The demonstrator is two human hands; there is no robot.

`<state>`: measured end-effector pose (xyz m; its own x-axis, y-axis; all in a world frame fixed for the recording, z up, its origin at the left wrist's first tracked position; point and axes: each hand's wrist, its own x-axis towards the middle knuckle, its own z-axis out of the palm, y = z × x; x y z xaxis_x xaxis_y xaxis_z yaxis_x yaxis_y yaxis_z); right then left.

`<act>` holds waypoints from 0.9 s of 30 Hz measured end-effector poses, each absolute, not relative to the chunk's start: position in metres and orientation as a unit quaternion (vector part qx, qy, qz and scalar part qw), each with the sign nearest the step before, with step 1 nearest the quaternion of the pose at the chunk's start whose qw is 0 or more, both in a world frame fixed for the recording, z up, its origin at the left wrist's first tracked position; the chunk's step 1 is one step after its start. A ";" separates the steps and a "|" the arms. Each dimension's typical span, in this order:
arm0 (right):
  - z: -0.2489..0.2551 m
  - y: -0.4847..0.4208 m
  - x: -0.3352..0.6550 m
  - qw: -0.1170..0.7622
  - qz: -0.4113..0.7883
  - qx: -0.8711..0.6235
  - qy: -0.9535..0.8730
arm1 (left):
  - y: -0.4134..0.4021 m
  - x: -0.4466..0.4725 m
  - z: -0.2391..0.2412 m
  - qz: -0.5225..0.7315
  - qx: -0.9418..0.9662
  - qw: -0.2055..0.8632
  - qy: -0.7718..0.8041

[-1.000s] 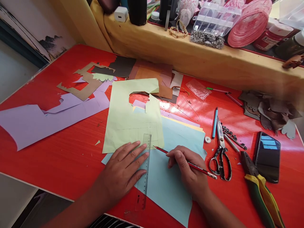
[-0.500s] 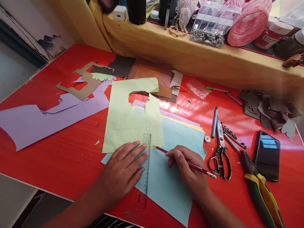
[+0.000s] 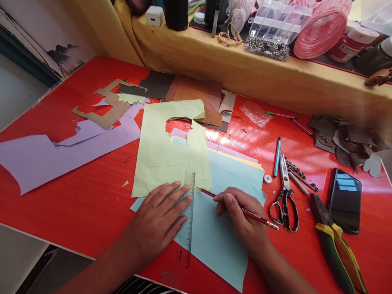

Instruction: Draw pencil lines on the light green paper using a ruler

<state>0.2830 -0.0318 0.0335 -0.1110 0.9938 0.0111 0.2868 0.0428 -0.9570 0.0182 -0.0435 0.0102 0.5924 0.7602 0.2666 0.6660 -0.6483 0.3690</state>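
Observation:
My left hand [image 3: 163, 214] lies flat with its fingers stretched out, fingertips resting on a clear ruler [image 3: 189, 228]. The ruler runs lengthwise over the lower edge of a pale green sheet [image 3: 162, 143] and down across a light blue sheet [image 3: 217, 232]. Thin pencil lines and a ragged cut-out hole show on the green sheet. In my right hand [image 3: 240, 212] a red and black pencil [image 3: 254, 215] is gripped, its point close to the ruler's right edge near the bottom of the green sheet. Whether the point touches the paper I cannot tell.
Scissors [image 3: 284, 196], a blue pen [image 3: 277, 158], pliers [image 3: 332, 241] and a phone [image 3: 344, 202] lie to the right. Purple paper [image 3: 39, 161] and a brown cut-out piece [image 3: 113, 110] are at left. Leather-like scraps [image 3: 346, 139] are heaped at far right.
The ruler's lower end has shifted very slightly to the right. Both hands and the pencil stay practically where they were.

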 end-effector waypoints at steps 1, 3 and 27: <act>0.034 -0.032 0.283 0.399 0.441 -0.534 -0.600 | -0.044 0.018 0.010 0.204 0.883 0.117 0.405; 0.035 -0.032 0.282 0.397 0.441 -0.536 -0.600 | -0.044 0.018 0.010 0.203 0.882 0.118 0.409; 0.032 -0.032 0.283 0.416 0.464 -0.489 -0.610 | -0.042 0.018 0.012 0.196 0.890 0.116 0.395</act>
